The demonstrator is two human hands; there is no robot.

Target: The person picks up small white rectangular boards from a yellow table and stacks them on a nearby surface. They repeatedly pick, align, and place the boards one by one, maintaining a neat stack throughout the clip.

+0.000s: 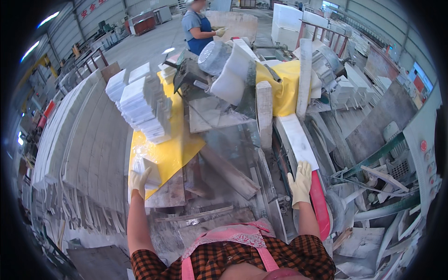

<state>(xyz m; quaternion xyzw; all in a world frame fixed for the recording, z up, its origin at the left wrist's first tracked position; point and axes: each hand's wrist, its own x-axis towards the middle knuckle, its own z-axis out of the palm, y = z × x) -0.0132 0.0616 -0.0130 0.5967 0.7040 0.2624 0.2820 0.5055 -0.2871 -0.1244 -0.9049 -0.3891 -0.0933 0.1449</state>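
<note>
A pink apron (233, 235) over a checked shirt sits closest. Ahead, the gloved left hand (139, 182) closes on a small white stone tile (150, 171) lying on the yellow tabletop (179, 147). The gloved right hand (300, 183) lies flat, fingers spread, on the near end of a long white stone strip (296, 140) on the machine bed. Farther off stand stacked white tiles (142, 107) and a grey motor (213, 57); beyond, another person (198, 25) works.

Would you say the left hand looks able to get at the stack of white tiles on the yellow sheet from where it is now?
Probably yes: the left hand rests on a tile at the yellow sheet's near edge, and nothing stands between it and the stack of white tiles.
</note>
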